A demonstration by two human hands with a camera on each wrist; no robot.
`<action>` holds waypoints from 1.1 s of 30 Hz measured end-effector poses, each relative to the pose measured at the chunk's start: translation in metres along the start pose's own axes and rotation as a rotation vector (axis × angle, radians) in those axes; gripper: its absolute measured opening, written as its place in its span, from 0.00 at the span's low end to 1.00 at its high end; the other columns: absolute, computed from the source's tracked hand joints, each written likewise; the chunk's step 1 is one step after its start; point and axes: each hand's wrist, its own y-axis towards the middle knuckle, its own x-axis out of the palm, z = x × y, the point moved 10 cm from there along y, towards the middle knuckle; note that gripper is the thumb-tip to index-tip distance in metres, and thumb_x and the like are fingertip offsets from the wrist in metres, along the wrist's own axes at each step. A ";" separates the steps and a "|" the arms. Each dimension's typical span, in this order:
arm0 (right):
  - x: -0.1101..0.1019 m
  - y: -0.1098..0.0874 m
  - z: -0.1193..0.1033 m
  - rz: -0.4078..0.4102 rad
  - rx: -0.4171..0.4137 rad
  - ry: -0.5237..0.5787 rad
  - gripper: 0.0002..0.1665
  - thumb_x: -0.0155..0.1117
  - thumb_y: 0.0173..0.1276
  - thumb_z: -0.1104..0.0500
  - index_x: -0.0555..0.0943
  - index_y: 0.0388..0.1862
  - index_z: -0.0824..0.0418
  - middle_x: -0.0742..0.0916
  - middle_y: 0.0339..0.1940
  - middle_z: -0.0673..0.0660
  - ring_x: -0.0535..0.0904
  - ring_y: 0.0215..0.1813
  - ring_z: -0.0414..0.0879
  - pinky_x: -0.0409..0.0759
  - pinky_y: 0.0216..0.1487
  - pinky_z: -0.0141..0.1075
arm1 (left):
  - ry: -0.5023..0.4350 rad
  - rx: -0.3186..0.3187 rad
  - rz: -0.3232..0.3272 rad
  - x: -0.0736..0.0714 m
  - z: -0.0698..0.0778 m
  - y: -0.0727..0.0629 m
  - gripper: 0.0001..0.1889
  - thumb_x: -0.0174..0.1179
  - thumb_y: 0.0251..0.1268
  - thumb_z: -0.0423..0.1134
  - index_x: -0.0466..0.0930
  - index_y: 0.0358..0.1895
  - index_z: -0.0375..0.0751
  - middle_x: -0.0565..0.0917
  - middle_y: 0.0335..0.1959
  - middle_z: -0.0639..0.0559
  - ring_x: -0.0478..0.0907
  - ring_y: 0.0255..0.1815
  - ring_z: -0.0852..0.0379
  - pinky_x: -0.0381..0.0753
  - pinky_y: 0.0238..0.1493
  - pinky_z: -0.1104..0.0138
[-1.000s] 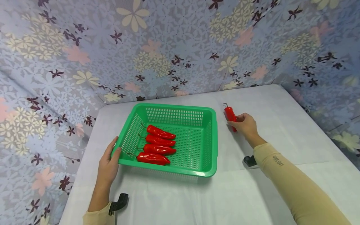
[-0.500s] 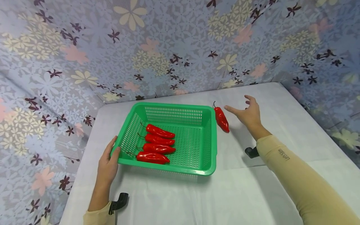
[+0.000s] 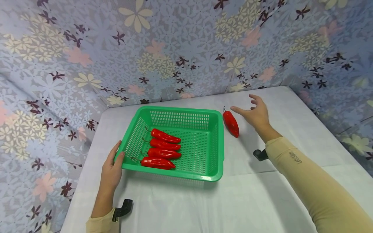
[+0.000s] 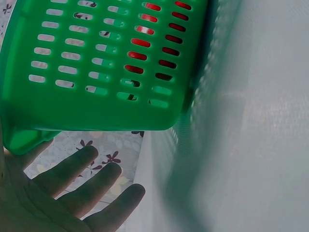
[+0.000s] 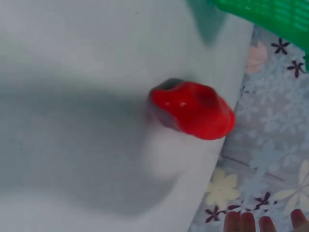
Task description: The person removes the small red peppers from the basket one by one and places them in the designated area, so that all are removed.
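Observation:
A green slotted plastic basket [image 3: 172,173] stands on the white-covered table, with several red chili peppers [image 3: 164,153] lying side by side in its left half. At the near left corner my left hand [image 3: 112,170] holds the rim, thumb on top; its other fingers [image 4: 104,179] extend below the rim in the left wrist view. One more red pepper [image 3: 231,124] lies outside, just right of the basket, stem pointing away. My right hand [image 3: 257,113] hovers right of that pepper, thumb and fingers spread, holding nothing. Its fingertips [image 5: 267,223] show at the bottom of the right wrist view.
White cloth covers the table [image 3: 291,129]. Flowered fabric [image 3: 186,48] hangs behind the table and along both sides. A black camera mount [image 3: 123,208] sits on the left wrist, and another mount [image 3: 260,155] on the right.
The right hand gripped the outside pepper a second ago, then let go and drew back with fingers spread. That pepper now lies farther left, close to the basket. The left hand stays put.

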 end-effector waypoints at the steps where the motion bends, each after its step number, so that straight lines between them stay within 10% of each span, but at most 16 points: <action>1: 0.001 -0.001 -0.003 -0.006 -0.006 0.003 0.68 0.75 0.52 0.28 0.53 0.83 0.53 0.63 0.78 0.64 0.64 0.72 0.65 0.70 0.64 0.59 | 0.001 -0.001 -0.001 0.000 0.000 0.000 0.28 0.44 0.81 0.55 0.58 0.80 0.63 0.59 0.79 0.49 0.54 0.77 0.41 0.54 0.70 0.38; 33: 0.070 -0.021 -0.125 -0.218 -0.252 0.094 0.56 0.79 0.54 0.37 0.65 0.78 0.47 0.71 0.73 0.59 0.70 0.68 0.58 0.74 0.60 0.55 | -0.027 -0.019 -0.001 0.003 -0.001 0.000 0.28 0.42 0.81 0.56 0.57 0.80 0.64 0.57 0.80 0.51 0.52 0.78 0.42 0.53 0.70 0.37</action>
